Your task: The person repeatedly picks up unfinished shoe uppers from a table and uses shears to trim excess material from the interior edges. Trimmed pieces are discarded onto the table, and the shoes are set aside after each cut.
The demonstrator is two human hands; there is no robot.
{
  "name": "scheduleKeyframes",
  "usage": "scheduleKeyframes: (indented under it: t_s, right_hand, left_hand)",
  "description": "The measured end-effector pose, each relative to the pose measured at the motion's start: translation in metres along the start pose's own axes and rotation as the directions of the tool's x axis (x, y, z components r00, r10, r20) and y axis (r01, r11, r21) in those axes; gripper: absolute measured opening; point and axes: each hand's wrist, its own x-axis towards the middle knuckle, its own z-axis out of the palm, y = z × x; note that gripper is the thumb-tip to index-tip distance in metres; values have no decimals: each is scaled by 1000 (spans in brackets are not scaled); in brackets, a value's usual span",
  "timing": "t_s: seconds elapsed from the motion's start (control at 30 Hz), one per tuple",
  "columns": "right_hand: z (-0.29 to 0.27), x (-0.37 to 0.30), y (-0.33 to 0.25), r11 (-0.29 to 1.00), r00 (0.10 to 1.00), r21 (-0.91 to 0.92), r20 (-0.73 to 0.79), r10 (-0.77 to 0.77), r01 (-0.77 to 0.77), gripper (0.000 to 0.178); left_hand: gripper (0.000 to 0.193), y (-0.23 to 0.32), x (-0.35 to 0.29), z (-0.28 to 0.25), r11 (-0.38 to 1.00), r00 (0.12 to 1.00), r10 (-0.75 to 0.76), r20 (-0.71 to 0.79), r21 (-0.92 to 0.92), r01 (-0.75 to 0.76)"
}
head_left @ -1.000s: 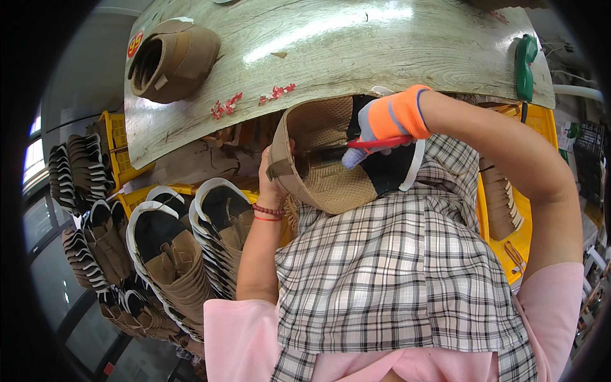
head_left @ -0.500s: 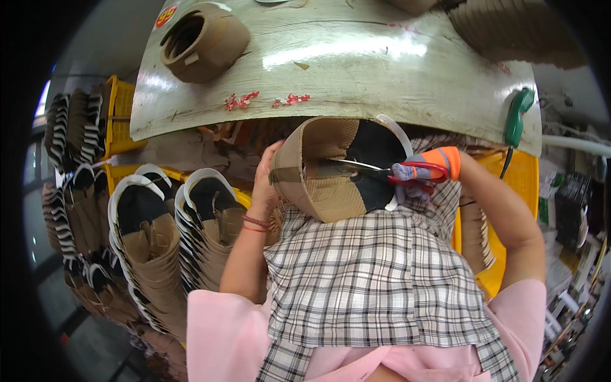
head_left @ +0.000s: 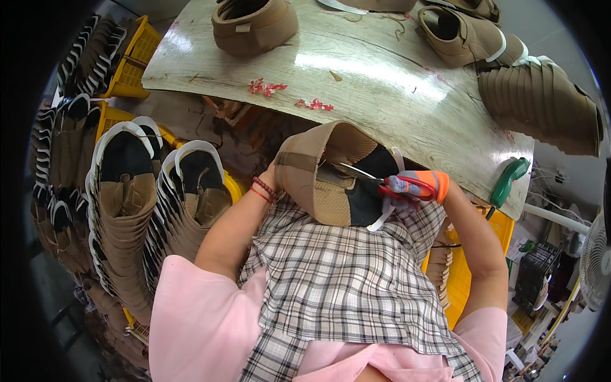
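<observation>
A tan shoe upper with a black lining lies against my plaid apron, just under the table edge. My left hand, mostly hidden behind the upper, grips its left side; red bracelets sit on that wrist. My right hand, in an orange and grey glove, holds red-handled scissors. The scissor blades point left into the opening of the upper. A white strip hangs down from the upper next to the gloved hand.
A pale wooden table carries a tan shoe upper at the back left, more uppers and a nested stack at the right. A green tool lies at its right edge. Yellow crates of stacked uppers stand at my left.
My right hand has come down from above the upper to its right side, and the scissor blades now reach into the opening. The view has shifted, showing more of the table.
</observation>
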Motion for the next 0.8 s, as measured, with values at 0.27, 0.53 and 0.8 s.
scheduleKeyframes:
  t_s: [0.27, 0.53, 0.8]
  right_hand:
    - [5, 2, -34, 890, 932, -358, -321, 167, -282, 65]
    - [48, -34, 39, 906, 889, -349, -295, -350, 241, 57]
    - [72, -8, 102, 863, 678, -36, -604, -420, 503, 82]
  left_hand:
    - [29, -21, -5, 0, 766, 925, -380, -9, -564, 309]
    - [31, 150, -14, 13, 923, 933, 342, 114, 145, -356]
    - [29, 280, 23, 43, -461, 329, 534, 779, 594, -659]
